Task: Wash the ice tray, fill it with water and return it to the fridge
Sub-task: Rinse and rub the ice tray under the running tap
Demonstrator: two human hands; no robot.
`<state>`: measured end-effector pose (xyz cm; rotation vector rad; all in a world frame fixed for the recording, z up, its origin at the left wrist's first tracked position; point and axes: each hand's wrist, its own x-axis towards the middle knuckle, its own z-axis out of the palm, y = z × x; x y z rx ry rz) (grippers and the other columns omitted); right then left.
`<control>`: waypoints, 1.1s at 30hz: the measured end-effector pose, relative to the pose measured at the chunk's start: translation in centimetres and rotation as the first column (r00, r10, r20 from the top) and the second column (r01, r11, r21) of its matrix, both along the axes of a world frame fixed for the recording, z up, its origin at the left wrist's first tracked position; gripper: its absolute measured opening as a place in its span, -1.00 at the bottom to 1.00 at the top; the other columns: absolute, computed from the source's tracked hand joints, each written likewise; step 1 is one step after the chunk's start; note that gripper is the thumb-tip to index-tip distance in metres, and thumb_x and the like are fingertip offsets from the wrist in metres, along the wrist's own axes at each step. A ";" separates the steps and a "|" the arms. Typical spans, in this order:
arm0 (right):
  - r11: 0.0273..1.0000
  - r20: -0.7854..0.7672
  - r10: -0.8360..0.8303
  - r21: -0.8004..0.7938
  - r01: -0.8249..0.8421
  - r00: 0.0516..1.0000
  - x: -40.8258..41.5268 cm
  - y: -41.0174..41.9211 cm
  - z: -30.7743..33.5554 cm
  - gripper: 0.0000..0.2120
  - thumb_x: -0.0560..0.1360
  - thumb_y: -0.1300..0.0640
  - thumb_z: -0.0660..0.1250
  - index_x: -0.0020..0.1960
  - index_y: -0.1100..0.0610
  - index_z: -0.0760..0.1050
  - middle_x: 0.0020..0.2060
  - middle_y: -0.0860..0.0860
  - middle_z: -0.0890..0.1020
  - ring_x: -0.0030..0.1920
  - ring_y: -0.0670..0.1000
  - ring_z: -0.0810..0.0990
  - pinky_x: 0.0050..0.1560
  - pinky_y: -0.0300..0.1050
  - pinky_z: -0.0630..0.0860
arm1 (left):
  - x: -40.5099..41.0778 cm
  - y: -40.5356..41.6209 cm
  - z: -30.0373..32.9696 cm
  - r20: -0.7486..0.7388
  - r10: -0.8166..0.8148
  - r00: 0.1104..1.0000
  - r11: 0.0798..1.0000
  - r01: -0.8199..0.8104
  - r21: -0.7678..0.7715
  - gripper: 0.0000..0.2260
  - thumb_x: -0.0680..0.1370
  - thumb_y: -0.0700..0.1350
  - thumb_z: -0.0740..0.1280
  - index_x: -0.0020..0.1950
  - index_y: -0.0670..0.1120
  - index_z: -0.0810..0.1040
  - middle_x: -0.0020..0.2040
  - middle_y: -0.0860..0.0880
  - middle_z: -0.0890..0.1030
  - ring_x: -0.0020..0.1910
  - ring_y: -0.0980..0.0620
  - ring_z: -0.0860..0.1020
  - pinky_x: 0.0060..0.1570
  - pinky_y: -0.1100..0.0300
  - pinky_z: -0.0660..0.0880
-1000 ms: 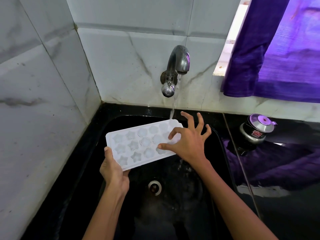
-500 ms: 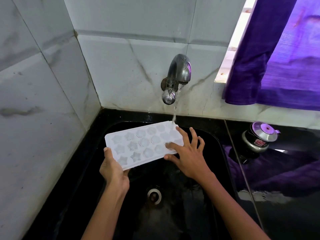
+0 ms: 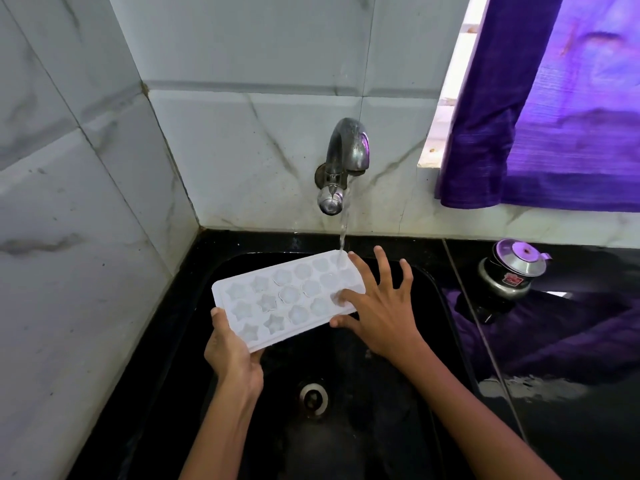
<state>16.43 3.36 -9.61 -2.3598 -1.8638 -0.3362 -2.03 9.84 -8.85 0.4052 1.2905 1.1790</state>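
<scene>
- The left hand (image 3: 232,355) grips the near left corner of the white plastic ice tray with star and flower moulds (image 3: 277,296), thumb lying over the rim and the other fingers tucked out of sight underneath.
- The right hand (image 3: 381,306) is spread wide with straight fingers; its fingertips (image 3: 337,296) rest on the right end of the tray's top, and the thumb sits at the near right edge. It holds nothing.
- The tray hangs over the black stone sink (image 3: 433,289), tilted a little, its far right corner highest and its long side running left to right.
- A thin stream of water (image 3: 343,233) falls from the curved metal wall tap (image 3: 343,161) and strikes the tray at that far right corner, just beside the right hand's longest fingers.
- Below the tray, near the middle of the basin, lies the round metal drain (image 3: 313,400).
- Grey-veined white marble tiles (image 3: 242,140) line the wall behind and to the left.
- To the right, on the glossy black counter (image 3: 571,427), stands a small steel lidded pot with a red label (image 3: 509,271).
- Above it, at the far right, hangs a purple curtain (image 3: 554,116).
</scene>
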 end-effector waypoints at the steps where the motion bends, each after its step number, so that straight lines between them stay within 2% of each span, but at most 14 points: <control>1: 1.000 0.013 -0.001 0.007 0.001 1.000 -0.1 0.0 0.1 -0.51 0.34 -0.41 0.01 -0.13 -0.21 0.62 0.39 0.08 0.41 0.42 0.29 0.14 0.33 0.32 -0.10 | 0.0 0.0 0.0 0.002 -0.002 1.000 1.000 0.002 -0.001 -0.70 0.60 0.10 0.20 0.03 -0.10 0.56 -0.11 -0.05 0.65 -0.17 -0.04 0.63 -0.27 0.07 0.56; 2: 1.000 0.027 0.000 0.017 -0.001 1.000 -0.2 0.0 0.1 -0.55 0.35 -0.40 0.05 -0.12 -0.21 0.62 0.39 0.09 0.41 0.42 0.29 0.14 0.32 0.31 -0.13 | 0.1 0.0 0.0 0.002 -0.005 1.000 1.000 0.005 0.000 -0.69 0.60 0.10 0.20 0.07 -0.11 0.56 -0.11 -0.05 0.65 -0.17 -0.04 0.63 -0.27 0.07 0.56; 4: 1.000 0.045 0.011 0.024 -0.012 0.999 -0.3 0.0 0.0 -0.68 0.31 -0.38 0.28 -0.15 -0.21 0.62 0.39 0.09 0.41 0.42 0.29 0.12 0.32 0.29 -0.18 | 0.1 0.0 0.1 0.001 -0.015 1.000 1.000 0.015 0.002 -0.68 0.61 0.10 0.20 0.10 -0.12 0.56 -0.11 -0.06 0.65 -0.17 -0.05 0.63 -0.27 0.06 0.55; 7: 0.999 0.031 0.010 0.031 -0.010 0.999 -0.3 -0.1 0.2 -0.70 0.19 -0.35 0.44 -0.20 -0.19 0.61 0.36 0.07 0.45 0.42 0.27 0.12 0.33 0.25 -0.22 | -0.1 -0.2 0.3 0.007 -0.025 1.000 1.000 0.025 -0.005 -0.67 0.61 0.10 0.20 0.11 -0.13 0.55 -0.12 -0.05 0.64 -0.18 -0.04 0.63 -0.29 0.07 0.55; 10: 0.999 0.014 -0.010 0.034 0.010 1.000 -0.2 -0.5 0.7 -0.67 0.22 -0.36 0.41 -0.21 -0.14 0.59 0.37 0.09 0.43 0.42 0.26 0.11 0.32 0.25 -0.21 | -0.1 -0.3 0.5 0.018 -0.036 0.999 0.999 0.036 -0.016 -0.69 0.61 0.10 0.19 0.10 -0.12 0.53 -0.14 -0.03 0.64 -0.21 -0.02 0.62 -0.37 0.11 0.56; 13: 0.999 0.011 -0.022 -0.039 0.023 1.000 0.0 -0.8 0.6 -0.68 0.23 -0.36 0.41 -0.19 -0.16 0.60 0.41 0.10 0.39 0.43 0.27 0.08 0.32 0.28 -0.21 | 0.1 -0.5 0.8 0.012 -0.059 0.998 0.998 0.059 -0.008 -0.71 0.61 0.10 0.19 0.07 -0.10 0.53 -0.15 -0.03 0.63 -0.21 -0.01 0.62 -0.38 0.12 0.56; 15: 0.999 0.013 -0.016 -0.047 0.016 1.000 -0.1 -0.9 0.6 -0.69 0.27 -0.35 0.39 -0.15 -0.16 0.61 0.44 0.08 0.33 0.46 0.26 -0.04 0.33 0.28 -0.25 | 0.2 -0.7 0.8 0.003 -0.077 0.997 0.997 0.077 -0.004 -0.71 0.61 0.09 0.19 0.06 -0.10 0.54 -0.14 -0.05 0.63 -0.21 -0.02 0.62 -0.32 0.09 0.55; 16: 0.997 0.000 -0.009 -0.073 0.009 1.000 -0.1 -1.1 0.9 -0.67 0.32 -0.34 0.35 -0.08 -0.15 0.61 0.49 0.06 0.23 0.47 0.24 -0.15 0.33 0.28 -0.30 | 0.3 -0.8 0.7 -0.001 -0.084 0.996 0.996 0.084 -0.004 -0.71 0.61 0.09 0.19 0.06 -0.11 0.54 -0.14 -0.05 0.63 -0.21 -0.03 0.62 -0.30 0.08 0.54; 18: 0.986 -0.117 -0.005 -0.166 -0.015 0.993 0.2 -1.4 1.3 -0.66 0.41 -0.31 0.26 0.02 -0.12 0.56 0.53 -0.01 0.00 0.47 0.22 -0.34 0.34 0.29 -0.38 | 0.3 -1.0 0.6 -0.009 -0.099 0.995 0.995 0.099 0.000 -0.71 0.61 0.09 0.20 0.06 -0.11 0.54 -0.13 -0.06 0.64 -0.20 -0.04 0.62 -0.31 0.08 0.53; 19: 0.973 -0.193 -0.027 -0.232 -0.019 0.981 0.5 -1.6 1.6 -0.70 0.41 -0.30 0.27 -0.03 -0.11 0.52 0.53 -0.03 -0.05 0.47 0.21 -0.37 0.36 0.29 -0.38 | 0.3 -1.0 0.5 -0.014 -0.110 0.994 0.994 0.110 0.003 -0.71 0.61 0.09 0.20 0.05 -0.11 0.54 -0.12 -0.07 0.64 -0.19 -0.05 0.62 -0.31 0.09 0.53; 22: 0.942 -0.455 -0.111 -0.331 -0.052 0.884 1.6 -1.7 2.6 -0.72 0.32 -0.27 0.41 -0.18 -0.10 0.47 0.49 -0.07 -0.01 0.48 0.19 -0.34 0.38 0.27 -0.34 | 0.5 -1.2 0.3 -0.031 -0.145 0.989 0.989 0.146 0.011 -0.74 0.61 0.08 0.19 -0.04 -0.07 0.55 -0.12 -0.07 0.64 -0.18 -0.06 0.62 -0.31 0.09 0.52; 25: 0.953 -0.623 -0.158 -0.299 -0.046 0.766 2.3 -1.3 3.3 -0.73 0.28 -0.33 0.40 -0.24 -0.18 0.47 0.44 -0.11 0.12 0.49 0.10 -0.19 0.42 0.22 -0.22 | 0.6 -1.2 0.1 -0.031 -0.168 0.985 0.986 0.168 0.006 -0.74 0.61 0.08 0.19 -0.08 -0.05 0.54 -0.12 -0.07 0.64 -0.18 -0.07 0.62 -0.29 0.08 0.52; 28: 0.980 -0.626 -0.123 -0.200 -0.006 0.770 2.0 -0.1 3.2 -0.78 0.41 -0.31 0.28 -0.15 -0.18 0.48 0.43 -0.09 0.17 0.50 0.06 -0.12 0.42 0.20 -0.16 | 0.7 -1.0 -0.1 -0.028 -0.181 0.983 0.983 0.181 -0.006 -0.74 0.61 0.09 0.20 -0.07 -0.06 0.55 -0.11 -0.08 0.64 -0.17 -0.07 0.62 -0.28 0.07 0.53; 33: 0.974 -0.455 -0.090 -0.228 -0.018 0.886 0.6 2.0 2.5 -0.66 0.52 -0.27 0.14 0.19 -0.14 0.42 0.51 -0.03 0.00 0.50 0.17 -0.27 0.40 0.27 -0.22 | 0.9 -0.8 -0.2 -0.030 -0.206 0.978 0.979 0.206 0.000 -0.72 0.61 0.09 0.19 0.00 -0.09 0.56 -0.11 -0.08 0.65 -0.17 -0.07 0.63 -0.30 0.08 0.53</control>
